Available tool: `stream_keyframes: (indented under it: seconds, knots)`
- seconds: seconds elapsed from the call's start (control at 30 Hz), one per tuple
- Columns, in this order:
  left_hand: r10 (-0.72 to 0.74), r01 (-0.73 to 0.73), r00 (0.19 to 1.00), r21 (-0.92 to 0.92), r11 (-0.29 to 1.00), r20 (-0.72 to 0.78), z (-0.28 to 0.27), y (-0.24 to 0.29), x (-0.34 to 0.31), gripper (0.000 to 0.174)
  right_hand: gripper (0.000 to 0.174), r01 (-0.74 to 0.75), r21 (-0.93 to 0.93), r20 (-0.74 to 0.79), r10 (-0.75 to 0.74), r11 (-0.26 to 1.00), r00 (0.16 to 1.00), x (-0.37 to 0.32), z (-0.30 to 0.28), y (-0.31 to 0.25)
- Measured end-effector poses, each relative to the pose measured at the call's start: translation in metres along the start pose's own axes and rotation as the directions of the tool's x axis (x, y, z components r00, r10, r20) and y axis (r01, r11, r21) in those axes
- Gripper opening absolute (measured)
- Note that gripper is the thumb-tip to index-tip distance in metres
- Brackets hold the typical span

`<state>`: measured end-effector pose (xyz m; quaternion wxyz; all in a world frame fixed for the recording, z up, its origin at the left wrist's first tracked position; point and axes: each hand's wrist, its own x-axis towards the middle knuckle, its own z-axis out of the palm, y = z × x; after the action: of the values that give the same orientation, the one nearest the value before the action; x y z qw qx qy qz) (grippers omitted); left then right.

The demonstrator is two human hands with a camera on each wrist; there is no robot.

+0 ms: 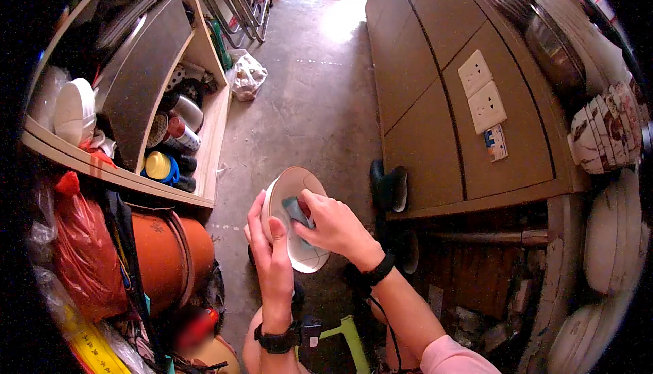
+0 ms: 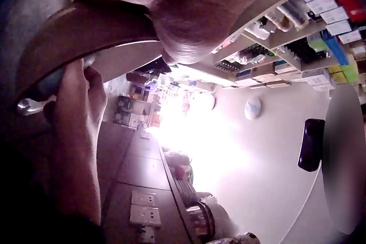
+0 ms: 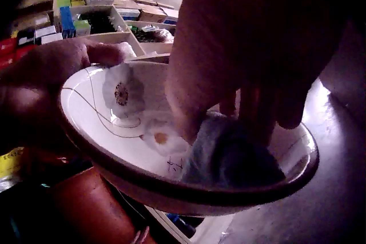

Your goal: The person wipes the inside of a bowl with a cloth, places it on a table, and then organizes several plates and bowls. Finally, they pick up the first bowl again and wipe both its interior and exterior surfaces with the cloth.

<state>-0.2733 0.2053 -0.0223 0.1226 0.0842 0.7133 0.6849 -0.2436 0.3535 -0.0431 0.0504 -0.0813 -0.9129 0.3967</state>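
A white bowl (image 1: 309,259) with a brown rim is held tilted in front of the body, its hollow facing right. In the right wrist view, grey flowers and thin brown lines decorate the inside of the bowl (image 3: 126,119). My left hand (image 1: 272,258) grips it from the left, thumb at the rim and fingers behind the outer wall. Inside the bowl, my right hand (image 1: 333,223) holds a blue-grey cloth (image 1: 294,212) against the surface. The right wrist view shows this cloth (image 3: 226,155) bunched beneath the fingertips.
To the left stands a wooden shelf (image 1: 221,136) with jars and cups, above an orange pot (image 1: 160,255) and a red plastic bag (image 1: 85,245). A brown cabinet (image 1: 422,149) with sockets lines the right, stacked bowls (image 1: 609,129) beside it. Below is a green stool (image 1: 354,340).
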Motion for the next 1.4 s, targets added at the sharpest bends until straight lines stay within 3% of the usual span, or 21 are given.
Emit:
stream_keyframes:
  seconds: [0.13,0.2,0.23,0.3,0.53,0.6,0.73,0.83,0.9,0.97,1.03,1.1,1.3,1.4]
  knots:
    - [-0.023,0.024,1.0,0.098,0.995,-0.018,0.001,0.013,-0.004,0.055,0.028,-0.026,0.042,-0.107,0.03,0.999,0.994,0.005,0.006,0.0]
    - [0.004,-0.004,1.0,-0.032,0.999,0.001,0.002,0.001,0.0,0.055,0.029,-0.01,0.181,-0.219,0.05,0.983,0.975,0.009,0.005,-0.001]
    - [0.003,-0.003,1.0,-0.032,0.999,0.001,0.002,0.002,-0.001,0.055,0.029,-0.01,0.181,-0.218,0.051,0.983,0.975,0.011,0.004,-0.003]
    - [0.037,-0.039,0.999,0.151,0.988,0.019,0.004,0.012,-0.005,0.055,0.031,0.007,0.319,-0.253,0.078,0.948,0.964,0.012,0.003,-0.009]
    - [0.003,-0.003,1.0,0.132,0.991,-0.002,0.003,0.014,-0.005,0.056,0.03,0.089,0.442,-0.253,0.028,0.893,0.967,0.01,0.007,-0.017]
    - [-0.004,0.004,1.0,0.005,1.0,-0.008,0.003,0.004,-0.003,0.055,0.029,0.071,0.568,-0.149,0.017,0.82,0.989,0.009,0.007,-0.02]
    - [-0.033,0.031,0.999,-0.074,0.997,-0.026,0.001,-0.004,-0.002,0.053,0.028,0.038,0.629,-0.02,-0.033,0.776,0.999,0.008,0.005,-0.02]
    - [-0.081,0.073,0.996,-0.188,0.979,-0.04,-0.001,-0.003,-0.001,0.051,0.027,-0.082,0.662,0.199,-0.069,0.745,0.978,0.005,0.001,-0.018]
    - [-0.069,0.055,0.995,-0.172,0.983,-0.076,-0.001,0.005,-0.002,0.052,0.031,-0.078,0.659,0.228,-0.1,0.748,0.968,0.004,-0.002,-0.015]
    - [-0.07,0.056,0.995,-0.167,0.984,-0.076,-0.002,0.012,-0.002,0.052,0.034,-0.165,0.604,0.403,-0.12,0.78,0.907,0.002,-0.005,-0.008]
    - [-0.087,0.078,0.993,-0.115,0.99,-0.075,-0.004,0.022,-0.001,0.052,0.04,-0.147,0.595,0.397,-0.13,0.79,0.909,0.002,-0.011,-0.008]
    - [-0.077,0.067,0.995,-0.137,0.988,-0.071,-0.009,0.02,0.001,0.052,0.043,-0.178,0.453,0.58,-0.138,0.873,0.803,0.005,-0.021,-0.002]
    - [-0.045,0.038,0.997,-0.101,0.994,-0.059,-0.01,0.018,-0.001,0.051,0.046,-0.197,0.295,0.612,-0.027,0.935,0.79,0.001,-0.027,0.021]
    - [-0.067,0.063,0.997,-0.089,0.994,-0.049,-0.006,0.019,-0.004,0.051,0.043,-0.189,0.085,0.491,0.124,0.978,0.862,-0.002,-0.024,0.027]
